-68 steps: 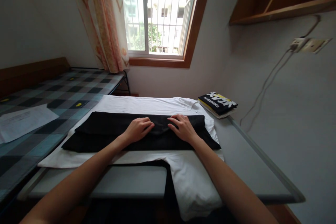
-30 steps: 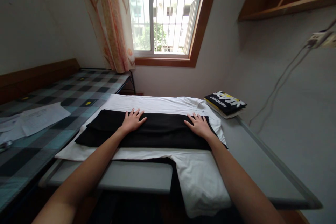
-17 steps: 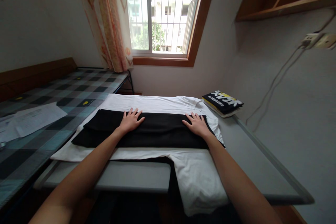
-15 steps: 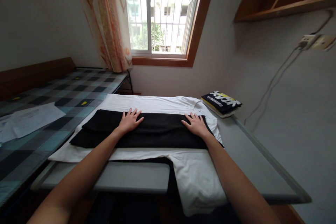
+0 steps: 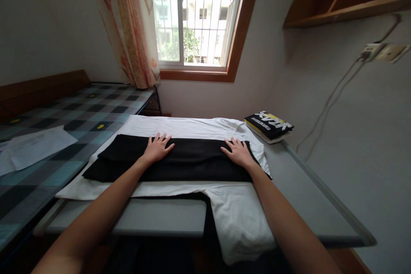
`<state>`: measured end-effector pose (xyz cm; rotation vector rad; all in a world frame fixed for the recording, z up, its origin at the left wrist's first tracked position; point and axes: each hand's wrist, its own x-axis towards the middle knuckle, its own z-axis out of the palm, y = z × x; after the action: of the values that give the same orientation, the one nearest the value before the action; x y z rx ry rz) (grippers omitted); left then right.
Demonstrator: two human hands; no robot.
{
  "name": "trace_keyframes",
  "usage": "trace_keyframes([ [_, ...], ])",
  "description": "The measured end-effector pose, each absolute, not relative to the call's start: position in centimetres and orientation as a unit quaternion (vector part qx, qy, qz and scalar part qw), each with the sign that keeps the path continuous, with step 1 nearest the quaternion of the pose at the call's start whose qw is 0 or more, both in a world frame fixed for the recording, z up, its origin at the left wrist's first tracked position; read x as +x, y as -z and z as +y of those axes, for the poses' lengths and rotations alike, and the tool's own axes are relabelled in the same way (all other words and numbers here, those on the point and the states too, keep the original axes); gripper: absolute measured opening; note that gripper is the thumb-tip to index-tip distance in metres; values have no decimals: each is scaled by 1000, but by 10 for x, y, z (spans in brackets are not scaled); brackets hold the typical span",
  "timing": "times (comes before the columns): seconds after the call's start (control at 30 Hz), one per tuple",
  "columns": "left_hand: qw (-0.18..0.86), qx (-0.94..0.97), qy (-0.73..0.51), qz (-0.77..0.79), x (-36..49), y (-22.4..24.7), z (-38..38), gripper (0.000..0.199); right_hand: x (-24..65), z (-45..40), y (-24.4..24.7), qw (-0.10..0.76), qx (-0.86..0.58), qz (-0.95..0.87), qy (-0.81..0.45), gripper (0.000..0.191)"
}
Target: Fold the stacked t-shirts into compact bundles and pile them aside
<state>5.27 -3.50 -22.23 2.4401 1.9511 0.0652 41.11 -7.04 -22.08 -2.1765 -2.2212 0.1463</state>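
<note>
A folded black garment, perhaps trousers, lies lengthwise across a spread white T-shirt. My left hand rests on the black cloth left of its middle, palm down with fingers spread. Near the right end of the same cloth, my right hand also lies flat, its fingers apart. Neither hand grips anything. One sleeve of the T-shirt hangs over the front edge of the grey table. Some dark cloth shows beneath the shirt at that edge.
Folded clothes with a black printed top layer sit at the table's back right. A bed with a checked mattress stands to the left, holding paper sheets. A cable hangs down the right wall below a wooden shelf.
The whole view has shifted slightly, so everything appears a little further left. Both hands stay flat in the same places on the black garment.
</note>
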Motion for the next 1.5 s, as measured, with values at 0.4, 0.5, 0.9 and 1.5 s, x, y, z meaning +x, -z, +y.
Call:
trace_keyframes([
  [0.4, 7, 781, -19, 625, 53, 221, -36, 63, 410, -72, 218, 15, -699, -713, -51, 69],
  [0.5, 7, 782, -20, 623, 53, 222, -36, 63, 410, -73, 218, 17, -698, -714, -50, 69],
  [0.9, 3, 782, -17, 623, 53, 222, -36, 62, 411, -71, 220, 17, -699, -713, -50, 70],
  [1.5, 7, 782, -18, 624, 54, 220, -37, 62, 410, -73, 218, 18, -697, -716, -48, 69],
])
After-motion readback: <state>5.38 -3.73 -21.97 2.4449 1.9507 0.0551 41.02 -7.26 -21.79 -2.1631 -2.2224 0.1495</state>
